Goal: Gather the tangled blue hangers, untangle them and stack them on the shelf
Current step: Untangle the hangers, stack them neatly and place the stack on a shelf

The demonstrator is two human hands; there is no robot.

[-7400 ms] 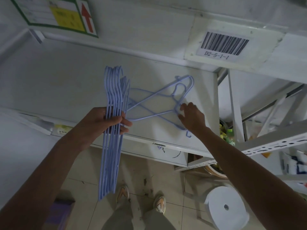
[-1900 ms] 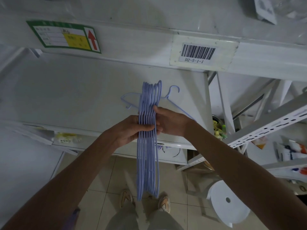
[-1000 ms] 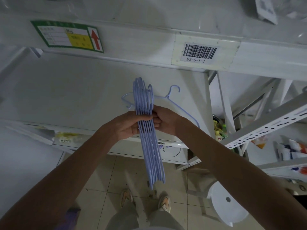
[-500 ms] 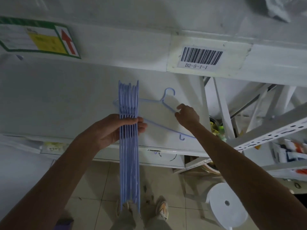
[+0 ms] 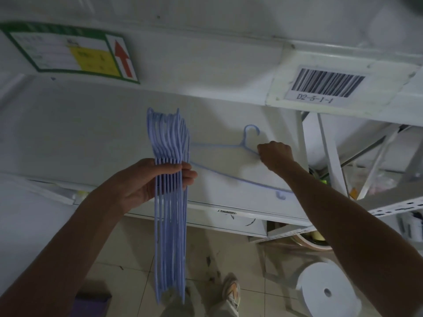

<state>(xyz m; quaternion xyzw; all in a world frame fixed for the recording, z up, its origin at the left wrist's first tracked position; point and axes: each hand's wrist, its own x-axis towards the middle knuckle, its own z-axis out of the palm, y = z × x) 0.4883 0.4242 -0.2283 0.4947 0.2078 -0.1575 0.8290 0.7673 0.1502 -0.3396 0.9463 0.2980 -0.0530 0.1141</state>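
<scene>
My left hand is shut on a bundle of several blue hangers, held edge-on and upright in front of the white shelf, their hooks up and their bars hanging past the shelf's front edge. One loose blue hanger lies flat on the shelf to the right of the bundle. My right hand is closed on its shoulder wire just below the hook.
A shelf beam above carries a barcode label and a green-framed sign with a red arrow. A slotted metal rack stands right. On the tiled floor are a white roll and my shoes.
My right hand left the bundle, reached right to the loose hanger on the shelf and closed on it. My left hand keeps the bundle, now held upright alone.
</scene>
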